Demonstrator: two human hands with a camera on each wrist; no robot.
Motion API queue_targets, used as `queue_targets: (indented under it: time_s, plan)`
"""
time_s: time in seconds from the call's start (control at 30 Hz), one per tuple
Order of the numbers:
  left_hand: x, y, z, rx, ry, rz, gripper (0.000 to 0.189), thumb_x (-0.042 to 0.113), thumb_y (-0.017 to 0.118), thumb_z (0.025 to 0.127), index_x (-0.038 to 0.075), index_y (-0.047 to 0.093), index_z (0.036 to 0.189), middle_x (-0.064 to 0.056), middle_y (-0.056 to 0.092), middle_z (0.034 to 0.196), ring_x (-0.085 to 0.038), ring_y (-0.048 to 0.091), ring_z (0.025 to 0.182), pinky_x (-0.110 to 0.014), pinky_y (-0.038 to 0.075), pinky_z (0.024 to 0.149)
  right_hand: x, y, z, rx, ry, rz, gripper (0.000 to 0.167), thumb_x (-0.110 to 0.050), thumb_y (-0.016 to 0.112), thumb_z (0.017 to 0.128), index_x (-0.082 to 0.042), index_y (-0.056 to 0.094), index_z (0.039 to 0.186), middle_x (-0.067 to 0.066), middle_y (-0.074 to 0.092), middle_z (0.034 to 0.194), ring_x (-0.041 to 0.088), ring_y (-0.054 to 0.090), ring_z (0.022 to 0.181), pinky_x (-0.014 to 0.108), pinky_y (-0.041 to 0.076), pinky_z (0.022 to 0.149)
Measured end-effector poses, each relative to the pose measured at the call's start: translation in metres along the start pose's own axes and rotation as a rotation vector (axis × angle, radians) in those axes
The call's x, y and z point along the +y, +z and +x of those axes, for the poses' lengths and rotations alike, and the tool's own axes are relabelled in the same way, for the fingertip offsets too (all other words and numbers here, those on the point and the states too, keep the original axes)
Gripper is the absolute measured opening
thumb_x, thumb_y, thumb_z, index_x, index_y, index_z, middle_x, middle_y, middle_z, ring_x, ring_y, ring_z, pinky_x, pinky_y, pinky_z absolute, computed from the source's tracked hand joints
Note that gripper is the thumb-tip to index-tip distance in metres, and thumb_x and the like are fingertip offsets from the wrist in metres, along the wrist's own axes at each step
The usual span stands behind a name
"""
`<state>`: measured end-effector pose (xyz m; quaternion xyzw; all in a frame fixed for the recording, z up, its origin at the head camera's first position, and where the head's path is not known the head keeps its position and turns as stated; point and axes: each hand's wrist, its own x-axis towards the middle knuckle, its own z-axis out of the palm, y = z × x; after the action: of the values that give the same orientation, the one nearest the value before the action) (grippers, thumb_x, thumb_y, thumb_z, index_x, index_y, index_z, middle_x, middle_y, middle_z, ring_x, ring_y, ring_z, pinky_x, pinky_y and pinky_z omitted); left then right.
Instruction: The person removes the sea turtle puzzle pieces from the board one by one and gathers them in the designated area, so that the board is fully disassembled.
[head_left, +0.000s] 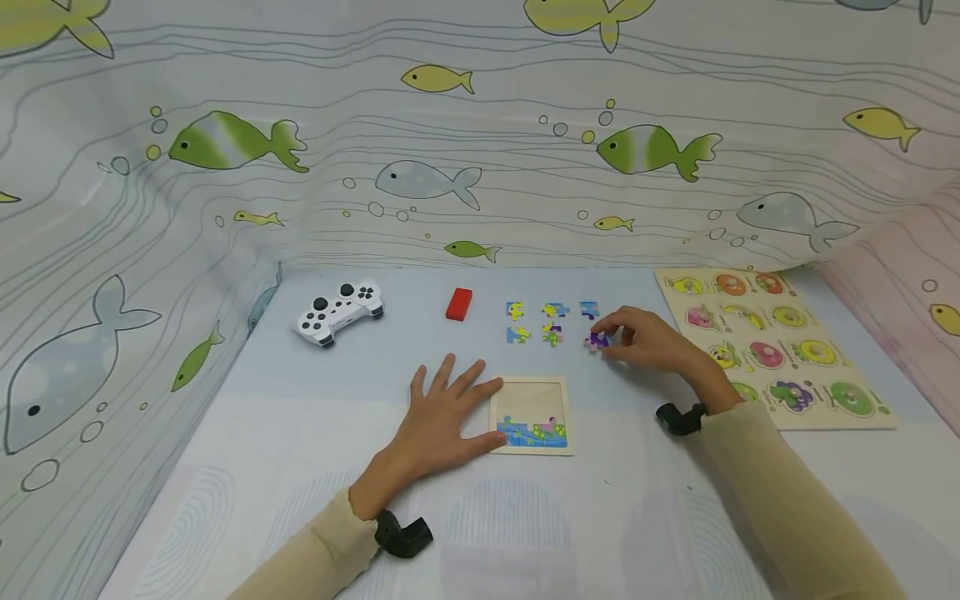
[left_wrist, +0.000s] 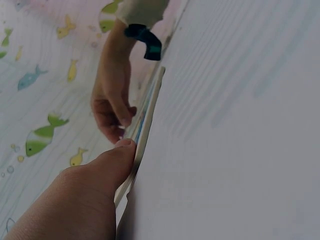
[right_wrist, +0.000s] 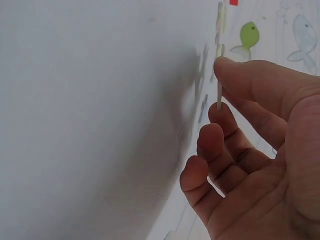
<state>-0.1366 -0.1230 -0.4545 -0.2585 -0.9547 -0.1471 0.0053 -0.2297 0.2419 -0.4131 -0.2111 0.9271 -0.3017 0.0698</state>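
Backdrop: a fish-printed curtain [head_left: 322,92] rose behind and beside the counter [head_left: 600,517], which was covered in pale cloth.
Left hand [head_left: 446,421]: palm down, fingers spread wide, with thumb and forefinger touching the left side of the wooden frame [head_left: 569,417].
Right hand [head_left: 648,342]: reached in from the right, its thumb and forefinger pinching the purple puzzle piece [head_left: 597,341].
Purple puzzle piece: at the right end of the near row of loose pieces [head_left: 552,335]; whether it touched the counter could not be told.
Wooden frame: lay flat, nearer the person than the loose pieces, its near part filled with blue, green and pink.
Lettering: marks beside the fruits on the fruit board [head_left: 817,422] were too small to read.
Edges and room: a narrow strip of cloth separated the wooden frame from the loose pieces; a wider stretch ran to the fruit board.
Far left: a white game controller [head_left: 341,312] and a red block [head_left: 459,304] lay beyond the left hand, apart from it.
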Motion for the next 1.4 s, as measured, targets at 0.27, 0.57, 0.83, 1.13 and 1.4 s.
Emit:
queue_targets:
  time_s: [0.27, 0.57, 0.83, 1.13, 1.4]
  plan:
    - [0.002, 0.000, -0.001, 0.000, 0.003, -0.008, 0.078, 0.075, 0.056, 0.087, 0.039, 0.042, 0.155, 0.003, 0.032, 0.168, -0.041, 0.014, 0.158, -0.073, 0.005, 0.118, 0.003, 0.001, 0.009, -0.034, 0.001, -0.028, 0.035, -0.007, 0.076, 0.088, -0.007, 0.071, 0.122, 0.011, 0.069, 0.115, 0.021, 0.054, 0.087, 0.029, 0.047, 0.075]
    - [0.002, 0.001, -0.003, 0.020, 0.018, -0.017, 0.077, 0.073, 0.057, 0.087, 0.038, 0.044, 0.154, 0.001, 0.034, 0.167, -0.042, 0.016, 0.158, -0.074, 0.007, 0.117, 0.005, 0.002, 0.022, -0.075, 0.005, -0.023, 0.034, -0.005, 0.075, 0.088, -0.006, 0.071, 0.122, 0.012, 0.068, 0.114, 0.022, 0.055, 0.089, 0.031, 0.048, 0.078]
    - [0.002, 0.002, -0.002, 0.016, 0.013, -0.015, 0.077, 0.073, 0.057, 0.087, 0.038, 0.043, 0.154, 0.002, 0.033, 0.167, -0.041, 0.015, 0.158, -0.073, 0.006, 0.118, 0.006, -0.001, 0.028, -0.090, 0.043, -0.021, 0.035, -0.007, 0.075, 0.089, -0.007, 0.071, 0.123, 0.013, 0.066, 0.115, 0.024, 0.056, 0.093, 0.033, 0.048, 0.081]
    - [0.002, -0.001, -0.001, 0.008, 0.012, 0.003, 0.077, 0.074, 0.056, 0.088, 0.037, 0.042, 0.155, 0.002, 0.032, 0.168, -0.041, 0.015, 0.158, -0.073, 0.007, 0.118, 0.004, -0.002, 0.031, -0.094, 0.080, -0.005, 0.036, -0.008, 0.075, 0.089, -0.010, 0.071, 0.125, 0.015, 0.064, 0.116, 0.026, 0.055, 0.096, 0.034, 0.048, 0.082]
    - [0.000, -0.002, 0.001, -0.013, 0.004, 0.008, 0.078, 0.074, 0.055, 0.088, 0.038, 0.040, 0.156, 0.002, 0.030, 0.169, -0.041, 0.013, 0.159, -0.073, 0.006, 0.118, 0.003, -0.003, 0.032, -0.082, 0.085, -0.009, 0.036, -0.007, 0.074, 0.090, -0.010, 0.070, 0.126, 0.015, 0.064, 0.117, 0.027, 0.055, 0.098, 0.034, 0.047, 0.083]
